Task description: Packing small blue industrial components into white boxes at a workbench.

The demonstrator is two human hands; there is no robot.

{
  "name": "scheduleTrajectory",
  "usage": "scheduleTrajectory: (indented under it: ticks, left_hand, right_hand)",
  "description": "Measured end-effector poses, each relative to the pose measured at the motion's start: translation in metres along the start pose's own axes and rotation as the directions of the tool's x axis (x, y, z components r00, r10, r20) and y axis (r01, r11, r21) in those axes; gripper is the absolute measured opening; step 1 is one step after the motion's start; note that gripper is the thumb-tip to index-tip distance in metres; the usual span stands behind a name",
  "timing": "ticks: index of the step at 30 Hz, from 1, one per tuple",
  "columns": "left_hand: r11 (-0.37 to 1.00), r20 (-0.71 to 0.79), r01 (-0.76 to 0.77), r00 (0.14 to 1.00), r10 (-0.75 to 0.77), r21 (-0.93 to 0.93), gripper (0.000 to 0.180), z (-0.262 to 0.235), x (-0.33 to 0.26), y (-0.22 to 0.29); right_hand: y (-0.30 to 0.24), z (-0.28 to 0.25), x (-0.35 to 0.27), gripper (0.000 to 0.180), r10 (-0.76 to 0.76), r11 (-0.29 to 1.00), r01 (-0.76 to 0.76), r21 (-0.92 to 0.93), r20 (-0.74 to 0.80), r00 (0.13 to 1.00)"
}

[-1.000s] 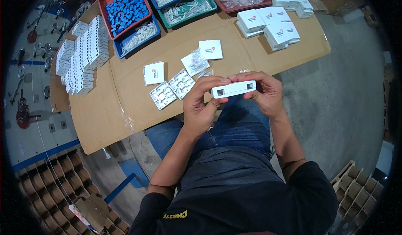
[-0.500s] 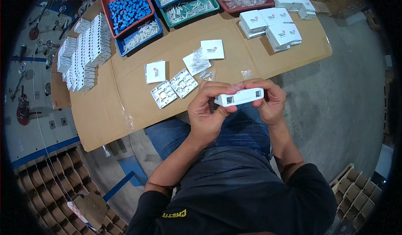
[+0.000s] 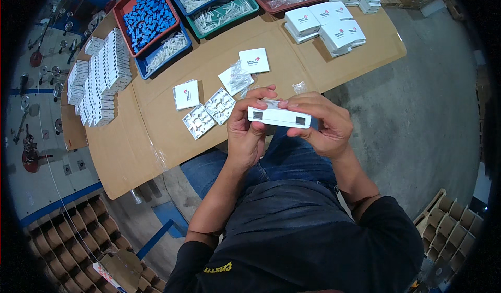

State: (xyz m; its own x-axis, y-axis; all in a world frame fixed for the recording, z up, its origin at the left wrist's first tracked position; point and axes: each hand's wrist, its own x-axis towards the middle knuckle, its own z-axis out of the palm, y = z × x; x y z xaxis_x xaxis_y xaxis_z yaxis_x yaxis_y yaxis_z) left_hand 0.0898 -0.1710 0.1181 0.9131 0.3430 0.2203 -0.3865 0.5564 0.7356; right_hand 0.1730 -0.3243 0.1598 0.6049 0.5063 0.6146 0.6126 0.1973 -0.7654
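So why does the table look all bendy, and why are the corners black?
Head view: a fisheye lens bows the cardboard table edges and leaves a black ring round the rim. The middle is sharp: both hands, left and right, and the white plastic box they hold. Lighting is even, shadows soft, no strong glare.

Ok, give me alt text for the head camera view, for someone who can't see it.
Both hands, left hand and right hand, hold a white plastic box above the lap. Beyond it, a cardboard table carries trays of small parts and stacked white boxes.
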Motion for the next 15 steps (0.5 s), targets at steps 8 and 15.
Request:
scheduleTrajectory:
  ticks: [8,15]
  left_hand:
    - [0.885,0.088,0.066,0.989,-0.119,0.46,0.055,-0.008,0.022,0.011]
    - [0.62,0.025,-0.009,1.0,-0.017,0.784,0.085,0.02,0.03,0.003]
  right_hand:
    - [-0.009,-0.022,0.011,0.054,0.133,0.97,-0.112,-0.214,0.089,0.987]
    - [0.039,-0.08,0.01,0.061,0.533,0.846,-0.533,-0.033,0.026,0.845]
